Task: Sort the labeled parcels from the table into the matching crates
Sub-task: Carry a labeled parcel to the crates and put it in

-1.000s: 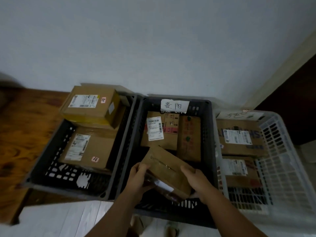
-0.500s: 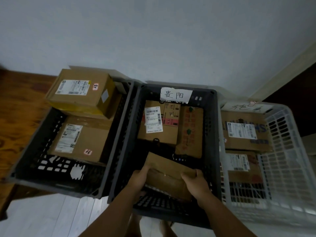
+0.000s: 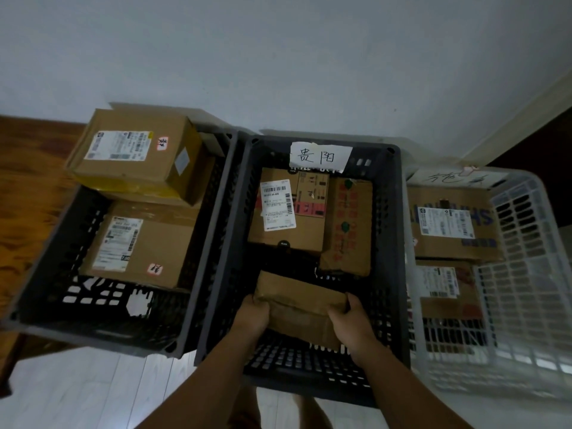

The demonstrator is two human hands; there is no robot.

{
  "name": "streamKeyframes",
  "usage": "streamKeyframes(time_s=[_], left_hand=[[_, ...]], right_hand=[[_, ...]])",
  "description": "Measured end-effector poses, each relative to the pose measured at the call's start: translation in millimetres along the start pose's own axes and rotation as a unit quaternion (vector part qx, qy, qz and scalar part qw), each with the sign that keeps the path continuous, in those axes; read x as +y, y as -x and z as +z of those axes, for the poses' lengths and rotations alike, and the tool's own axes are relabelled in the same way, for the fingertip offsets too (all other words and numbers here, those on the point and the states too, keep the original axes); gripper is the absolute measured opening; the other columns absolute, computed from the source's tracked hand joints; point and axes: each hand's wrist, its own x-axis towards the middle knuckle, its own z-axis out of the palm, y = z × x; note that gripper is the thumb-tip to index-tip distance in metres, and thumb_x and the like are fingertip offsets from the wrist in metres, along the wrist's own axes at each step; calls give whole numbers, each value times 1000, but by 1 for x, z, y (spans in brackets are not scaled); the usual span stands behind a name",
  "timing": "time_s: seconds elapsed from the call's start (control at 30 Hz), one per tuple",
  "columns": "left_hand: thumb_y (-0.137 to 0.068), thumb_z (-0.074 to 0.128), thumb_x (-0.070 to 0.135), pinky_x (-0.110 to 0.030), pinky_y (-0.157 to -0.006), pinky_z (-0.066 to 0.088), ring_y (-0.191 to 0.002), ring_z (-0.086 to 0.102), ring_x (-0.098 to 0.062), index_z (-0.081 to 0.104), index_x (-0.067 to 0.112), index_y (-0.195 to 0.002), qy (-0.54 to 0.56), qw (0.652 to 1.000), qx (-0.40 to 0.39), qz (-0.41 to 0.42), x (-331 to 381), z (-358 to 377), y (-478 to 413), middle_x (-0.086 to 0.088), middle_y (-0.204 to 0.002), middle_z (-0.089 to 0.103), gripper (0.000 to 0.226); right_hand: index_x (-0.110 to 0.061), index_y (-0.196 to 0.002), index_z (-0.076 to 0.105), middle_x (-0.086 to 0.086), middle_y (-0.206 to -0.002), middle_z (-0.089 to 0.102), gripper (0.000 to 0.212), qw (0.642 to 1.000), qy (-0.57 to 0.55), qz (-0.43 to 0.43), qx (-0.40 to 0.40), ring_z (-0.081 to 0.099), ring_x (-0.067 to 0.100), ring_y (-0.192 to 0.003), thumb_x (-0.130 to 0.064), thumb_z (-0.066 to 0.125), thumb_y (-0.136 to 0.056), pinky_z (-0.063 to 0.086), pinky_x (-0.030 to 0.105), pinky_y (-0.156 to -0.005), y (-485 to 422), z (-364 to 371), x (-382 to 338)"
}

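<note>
**Parcel (image 3: pixel 301 305) placement in middle crate (image 3: pixel 393 243)**

Parcel sits low in the near half of the middle crate. It is tilted and apparently not yet flat on the crate floor. Left grip (image 3: pixel 255 314) clasps its left end and right grip (image 3: pixel 349 320) clasps its right end, fingers curled round the edges.

Recommended procedure:
1. Level the parcel and lower it until the underside bears fully.
2. Keep its far edge apart from the two boxes (image 3: pixel 288 218) at the far end.
3. No label shows on the upper face, so confirm it against the paper tag (image 3: pixel 320 157) on the far wall before letting go.
4. Slide both grips out sideways.

Left crate (image 3: pixel 93 323) and white basket (image 3: pixel 526 274) flank the target; avoid their rims.
</note>
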Motion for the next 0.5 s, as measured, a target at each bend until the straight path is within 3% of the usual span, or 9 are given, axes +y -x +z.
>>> streamKeyframes(time_s=[0.13,0.27,0.4,0.5], left_hand=[[-106,42,23,-46,-108,46,-124,53,-33,37,17,-154,-4,1000,0,-8,3,-3,-3,-15,-144,51,49],[-100,50,21,-36,-92,50,-96,58,-21,53,16,-137,-8,1000,24,18,13,-3,-10,-4,-107,61,38],[-98,53,20,-34,-87,49,-91,57,-18,55,26,-126,10,998,35,45,31,1,-15,-4,-108,62,29],[-98,57,29,-37,-95,49,-106,57,-24,44,30,-146,-3,997,45,64,43,2,-16,-5,-126,57,50]], right_hand=[[-16,-145,42,3,-108,58,49,999,22,33,2,59,21,-90,-34,57,-102,55,38,-82,-6,5,5],[-13,-122,50,4,-102,59,45,997,59,51,-1,61,21,-88,-50,61,-98,57,38,-72,-8,5,12],[-15,-113,52,4,-101,61,51,995,96,27,-8,64,21,-89,-62,62,-94,60,43,-82,-14,5,12],[-20,-97,54,1,-92,61,58,991,132,1,-30,66,22,-88,-76,62,-84,61,44,-83,-18,5,14]])
